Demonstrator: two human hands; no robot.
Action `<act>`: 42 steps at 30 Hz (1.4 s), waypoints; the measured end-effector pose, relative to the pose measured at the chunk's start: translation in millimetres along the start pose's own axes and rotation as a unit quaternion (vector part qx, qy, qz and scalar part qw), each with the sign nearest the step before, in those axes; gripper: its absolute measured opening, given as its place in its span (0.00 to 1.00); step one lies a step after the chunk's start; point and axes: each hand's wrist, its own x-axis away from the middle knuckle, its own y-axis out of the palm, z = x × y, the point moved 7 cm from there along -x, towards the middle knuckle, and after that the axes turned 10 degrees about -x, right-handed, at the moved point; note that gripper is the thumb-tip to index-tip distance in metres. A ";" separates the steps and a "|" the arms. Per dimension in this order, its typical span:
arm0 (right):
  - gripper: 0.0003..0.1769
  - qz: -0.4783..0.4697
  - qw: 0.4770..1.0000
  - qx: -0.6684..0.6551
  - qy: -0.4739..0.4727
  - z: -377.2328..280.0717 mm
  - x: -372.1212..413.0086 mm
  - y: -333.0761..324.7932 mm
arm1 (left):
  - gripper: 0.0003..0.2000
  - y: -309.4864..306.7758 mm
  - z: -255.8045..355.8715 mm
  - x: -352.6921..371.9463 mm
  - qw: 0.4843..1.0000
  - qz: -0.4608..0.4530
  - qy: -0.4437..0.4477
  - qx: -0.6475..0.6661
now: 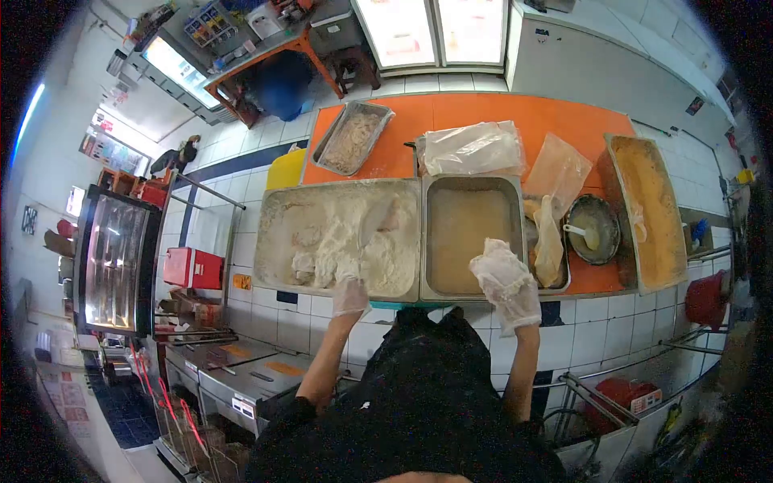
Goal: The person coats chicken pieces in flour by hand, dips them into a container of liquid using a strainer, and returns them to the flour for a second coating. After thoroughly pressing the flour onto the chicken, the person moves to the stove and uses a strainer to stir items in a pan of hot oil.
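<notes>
My left hand [350, 297], in a clear plastic glove, is at the near rim of a wide metal tray [271, 193] of white flour [342, 241]. Its fingertips are hidden, so its grip does not show. Pale, flour-covered lumps [304, 262] lie in the tray. My right hand [506, 282], its glove caked with flour, is above the near right corner of a deep metal pan [432, 183] of cloudy tan liquid [471, 225]. Its fingers look curled in; whatever they may hold cannot be made out.
An orange tabletop [475, 105] carries a smaller metal tray [354, 137] of pale pieces, a plastic-wrapped package [473, 148] and a dark bowl [593, 229] with a white-handled utensil. A long crumb-filled tray [648, 205] stands at the right. A red cooler [193, 268] is left, near a distant person [179, 155].
</notes>
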 end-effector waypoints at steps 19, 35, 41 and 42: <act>0.25 0.035 0.895 0.328 -0.301 -88.0 -83.5 39.8 | 0.10 94.2 137.6 -40.3 0.439 -0.355 -0.292 0.772; 0.19 0.064 0.925 0.367 -0.078 42.5 -98.8 57.6 | 0.04 139.3 179.5 -47.5 0.363 -0.442 -0.311 0.759; 0.14 -0.067 0.905 0.420 -0.014 59.6 -116.6 87.3 | 0.05 181.2 181.2 -51.5 0.306 -0.444 -0.331 0.774; 0.14 -0.072 0.904 0.422 -0.017 62.7 -115.5 86.4 | 0.05 169.7 183.8 -51.5 0.303 -0.440 -0.333 0.777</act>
